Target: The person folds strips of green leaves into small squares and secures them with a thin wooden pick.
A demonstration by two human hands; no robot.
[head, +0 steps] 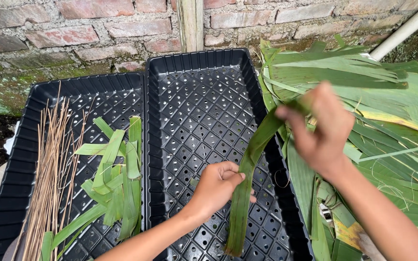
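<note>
Left hand (217,186) pinches leaf strip (247,179) mid-length; right hand (322,130), blurred, grips upper end. Advise: keep strip taut over black tray (199,96), grip firm near edge.

light: soft, even daylight, no hard shadows under my arms | glare: faint sheen on the black trays (204,67) | blur: my right hand (322,128) smears with motion, my left hand (217,186) stays sharp | edges: brick wall (73,29) bows slightly, corners dimmer
</note>
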